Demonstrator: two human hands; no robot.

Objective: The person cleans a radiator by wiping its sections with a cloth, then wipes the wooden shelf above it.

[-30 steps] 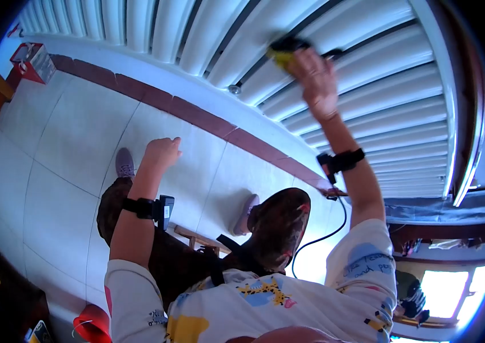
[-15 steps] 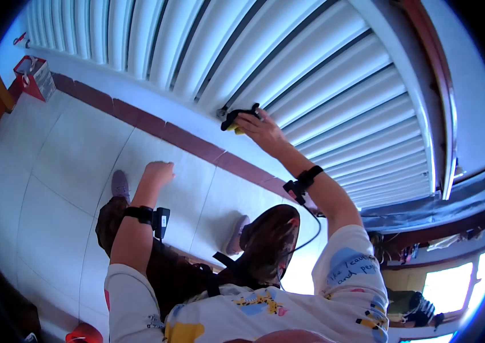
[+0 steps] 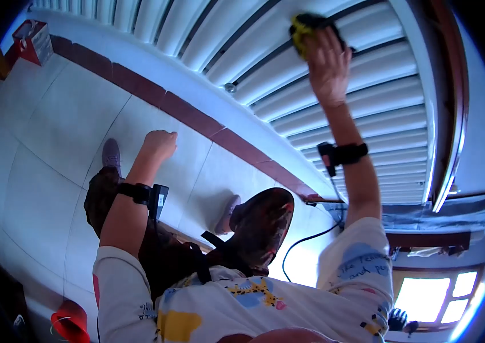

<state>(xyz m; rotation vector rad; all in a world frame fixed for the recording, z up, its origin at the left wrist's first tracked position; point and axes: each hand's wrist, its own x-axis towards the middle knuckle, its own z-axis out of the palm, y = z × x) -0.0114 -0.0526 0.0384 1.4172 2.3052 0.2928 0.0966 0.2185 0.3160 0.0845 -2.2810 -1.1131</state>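
Note:
My right hand (image 3: 329, 71) lies over a black and yellow cloth (image 3: 306, 33), with its fingers laid along the cloth. The cloth is pressed to the white ribs of a radiator (image 3: 242, 43), around the middle of their length. Part of the cloth is hidden under the fingers. Lower and to the left, my left hand (image 3: 161, 144) hangs in the air above the tiled floor, curled into a fist with nothing seen in it. Each forearm wears a black strap with a small box.
Brown skirting (image 3: 191, 117) runs along the wall below the radiator. A red and grey paper bag (image 3: 35, 46) stands at the far left. Near my left side is a red bucket (image 3: 71, 321). A black cable (image 3: 302, 240) loops by my right arm. Windows (image 3: 425, 297) are at lower right.
My right hand has moved the cloth up along the radiator from its bottom edge, and the arm is more upright. The view has shifted slightly; my left hand remains a fist.

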